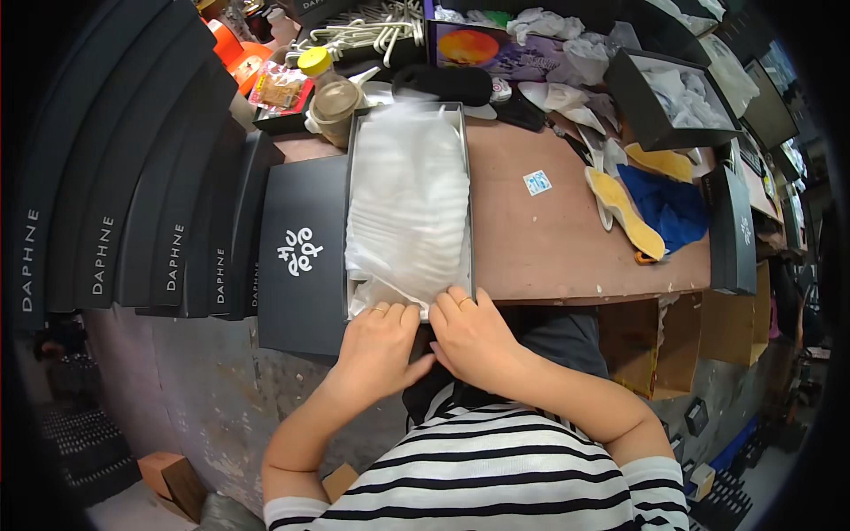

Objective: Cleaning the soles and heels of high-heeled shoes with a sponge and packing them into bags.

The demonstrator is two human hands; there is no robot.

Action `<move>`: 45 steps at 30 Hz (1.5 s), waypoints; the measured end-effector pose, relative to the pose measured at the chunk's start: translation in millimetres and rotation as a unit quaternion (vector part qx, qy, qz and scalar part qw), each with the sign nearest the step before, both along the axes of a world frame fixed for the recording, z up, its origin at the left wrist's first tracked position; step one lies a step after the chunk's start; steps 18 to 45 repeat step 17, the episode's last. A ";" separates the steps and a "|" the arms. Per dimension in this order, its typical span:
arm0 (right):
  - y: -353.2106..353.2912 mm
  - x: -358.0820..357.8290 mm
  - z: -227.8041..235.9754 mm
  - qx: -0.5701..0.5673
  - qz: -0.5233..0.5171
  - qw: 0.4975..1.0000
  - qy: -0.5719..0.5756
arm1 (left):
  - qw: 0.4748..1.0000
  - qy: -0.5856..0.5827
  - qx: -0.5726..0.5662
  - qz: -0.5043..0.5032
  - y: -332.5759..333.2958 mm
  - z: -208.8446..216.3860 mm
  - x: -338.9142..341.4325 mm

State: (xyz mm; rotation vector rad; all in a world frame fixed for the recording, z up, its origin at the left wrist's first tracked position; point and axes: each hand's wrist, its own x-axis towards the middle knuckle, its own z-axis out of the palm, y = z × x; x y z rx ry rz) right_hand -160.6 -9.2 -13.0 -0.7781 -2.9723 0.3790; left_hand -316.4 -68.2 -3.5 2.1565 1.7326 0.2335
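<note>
An open grey shoe box (470,203) lies lengthwise in front of me, filled with white tissue paper (412,195). At its near end, my left hand (379,347) has its fingers curled over the edge onto the paper. Just beside it, my right hand (471,341) does the same, fingers bent over the rim and pinching the paper's near edge. The two thumbs point at each other below the rim. Whatever lies under the paper is hidden. The dark box lid (301,257) with white lettering rests against the left side of the box.
Stacked black shoe boxes (150,177) rise at my left. Behind stand a yellow-capped bottle (328,88) and a heap of white hooks (381,35). To the right are yellow insoles (627,212), a blue cloth (664,208) and a box of crumpled paper (660,115). A small sticker (537,182) lies on the table (549,248).
</note>
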 end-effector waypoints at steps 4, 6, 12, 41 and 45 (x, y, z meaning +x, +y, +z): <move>49.2 4.9 60.2 -0.285 -0.004 0.952 -0.109 | 0.984 -0.068 -0.148 0.066 4.7 23.9 -17.7; 68.9 11.4 68.5 -0.166 -0.144 0.965 0.146 | 0.954 -0.162 0.240 0.081 -6.0 20.0 -20.9; 95.8 -62.9 -8.9 0.113 -0.033 0.985 0.128 | 0.919 0.002 0.151 0.363 -42.8 -32.5 -22.2; 98.6 -89.6 -7.6 0.028 -0.049 0.998 -0.038 | 0.917 0.182 0.048 0.351 -58.4 -67.6 -10.1; 98.6 -89.6 -7.6 0.028 -0.049 0.998 -0.038 | 0.917 0.182 0.048 0.351 -58.4 -67.6 -10.1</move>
